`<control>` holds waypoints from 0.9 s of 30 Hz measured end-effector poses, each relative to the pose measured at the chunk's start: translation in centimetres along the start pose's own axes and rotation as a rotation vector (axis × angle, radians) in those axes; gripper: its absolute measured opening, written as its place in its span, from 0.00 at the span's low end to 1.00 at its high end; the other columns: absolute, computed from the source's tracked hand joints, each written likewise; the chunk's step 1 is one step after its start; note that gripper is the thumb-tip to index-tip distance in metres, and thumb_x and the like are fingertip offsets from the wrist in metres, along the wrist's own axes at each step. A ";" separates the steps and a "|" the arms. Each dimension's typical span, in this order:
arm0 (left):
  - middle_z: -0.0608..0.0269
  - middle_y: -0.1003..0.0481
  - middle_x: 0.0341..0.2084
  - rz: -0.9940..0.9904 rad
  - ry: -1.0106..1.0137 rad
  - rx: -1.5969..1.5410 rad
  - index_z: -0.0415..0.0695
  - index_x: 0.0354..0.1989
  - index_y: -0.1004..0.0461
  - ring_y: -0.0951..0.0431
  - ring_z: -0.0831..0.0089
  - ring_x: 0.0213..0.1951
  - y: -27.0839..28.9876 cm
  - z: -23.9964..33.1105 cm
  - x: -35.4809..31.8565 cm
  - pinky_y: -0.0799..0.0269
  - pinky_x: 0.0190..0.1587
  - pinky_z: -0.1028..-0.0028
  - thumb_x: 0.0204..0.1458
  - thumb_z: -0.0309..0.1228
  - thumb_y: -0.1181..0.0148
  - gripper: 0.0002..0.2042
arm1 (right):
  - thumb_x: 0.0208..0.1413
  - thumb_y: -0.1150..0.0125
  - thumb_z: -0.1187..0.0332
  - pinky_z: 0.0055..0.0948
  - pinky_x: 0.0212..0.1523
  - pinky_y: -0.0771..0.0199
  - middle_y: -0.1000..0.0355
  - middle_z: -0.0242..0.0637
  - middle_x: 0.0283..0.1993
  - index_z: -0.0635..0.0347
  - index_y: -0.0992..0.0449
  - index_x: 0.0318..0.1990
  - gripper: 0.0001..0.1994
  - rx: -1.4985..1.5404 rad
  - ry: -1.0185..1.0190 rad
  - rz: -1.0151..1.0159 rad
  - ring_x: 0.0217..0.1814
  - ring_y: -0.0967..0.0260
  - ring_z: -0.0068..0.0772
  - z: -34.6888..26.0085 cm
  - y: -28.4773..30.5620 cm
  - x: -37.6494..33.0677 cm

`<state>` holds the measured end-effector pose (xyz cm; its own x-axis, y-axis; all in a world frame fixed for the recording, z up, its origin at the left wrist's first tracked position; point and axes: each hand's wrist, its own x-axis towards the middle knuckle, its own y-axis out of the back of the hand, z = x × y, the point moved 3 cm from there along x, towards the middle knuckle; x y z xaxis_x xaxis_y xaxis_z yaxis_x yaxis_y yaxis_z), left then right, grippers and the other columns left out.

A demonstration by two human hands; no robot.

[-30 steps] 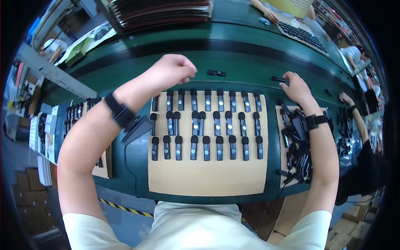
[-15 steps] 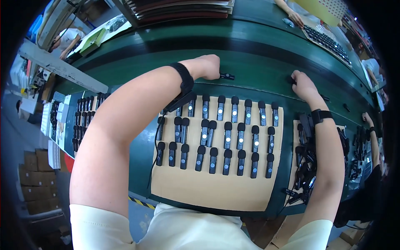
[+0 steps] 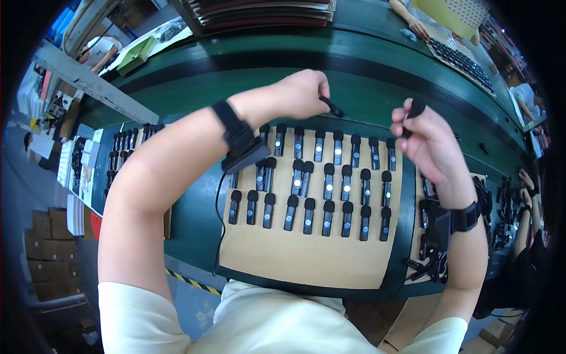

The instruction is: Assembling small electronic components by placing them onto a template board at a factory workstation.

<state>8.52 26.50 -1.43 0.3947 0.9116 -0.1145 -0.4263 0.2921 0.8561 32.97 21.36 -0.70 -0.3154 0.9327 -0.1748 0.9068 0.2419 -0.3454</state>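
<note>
Pinched in my left hand (image 3: 302, 94), over the green bench beyond the cardboard sheet (image 3: 306, 259), is a small black clip-on microphone (image 3: 335, 110), its dark tip pointing right. My right hand (image 3: 429, 137), palm partly turned up, has its fingers and thumb closed on a second black clip-on microphone (image 3: 416, 110); the fingers cover part of it. Between my arms, three rows of similar microphones (image 3: 327, 218) with dark foam tops and round light spots lie on the sheet. My left wrist strap and its box hide the far left of the rows.
A tangled pile of black microphones (image 3: 433, 265) lies under my right forearm. More rows (image 3: 121, 141) lie on the left. A stack of dark boards (image 3: 265, 15) stands at the back. A metal post (image 3: 97, 82) crosses the left. Another person's hand (image 3: 420, 29) works at the far right.
My left hand has lifted and shifted slightly right with its microphone. My right hand has come toward the left and turned palm-up, showing the microphone in it.
</note>
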 end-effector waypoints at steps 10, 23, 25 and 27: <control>0.60 0.25 0.33 0.188 -0.354 -0.548 0.39 0.38 0.29 0.23 0.71 0.38 -2.5 4.1 -20.0 0.27 0.44 0.72 0.45 0.19 0.33 0.13 | 0.58 0.39 0.70 0.19 0.30 0.35 0.32 0.29 0.35 0.62 0.28 0.50 0.14 -0.279 0.068 -0.272 0.30 0.34 0.19 7.0 -8.0 -10.9; 0.55 0.21 0.35 0.395 -0.291 -0.623 0.37 0.41 0.24 0.22 0.61 0.36 -7.9 1.1 -28.0 0.26 0.45 0.66 0.42 0.22 0.29 0.15 | 0.47 0.30 0.78 0.21 0.29 0.41 0.31 0.35 0.30 0.67 0.23 0.44 0.15 -0.662 0.524 -0.215 0.25 0.41 0.23 12.6 -13.5 -15.4; 0.56 0.21 0.34 0.404 -0.321 -0.601 0.37 0.40 0.24 0.22 0.61 0.35 -8.1 1.0 -28.3 0.26 0.45 0.65 0.42 0.22 0.29 0.15 | 0.47 0.30 0.79 0.22 0.28 0.41 0.31 0.36 0.30 0.67 0.23 0.44 0.15 -0.682 0.564 -0.212 0.24 0.42 0.24 12.8 -13.8 -15.6; 0.56 0.21 0.33 0.409 -0.340 -0.595 0.37 0.40 0.24 0.22 0.60 0.35 -8.4 0.8 -28.5 0.26 0.45 0.64 0.42 0.22 0.29 0.15 | 0.47 0.30 0.79 0.22 0.27 0.41 0.31 0.35 0.30 0.67 0.23 0.44 0.15 -0.679 0.568 -0.218 0.24 0.42 0.24 12.9 -14.0 -15.7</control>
<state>1.44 -2.16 -4.93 0.2989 0.8696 0.3929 -0.9161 0.1462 0.3733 21.62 -0.10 -5.00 -0.4771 0.7957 0.3731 0.8697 0.3661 0.3311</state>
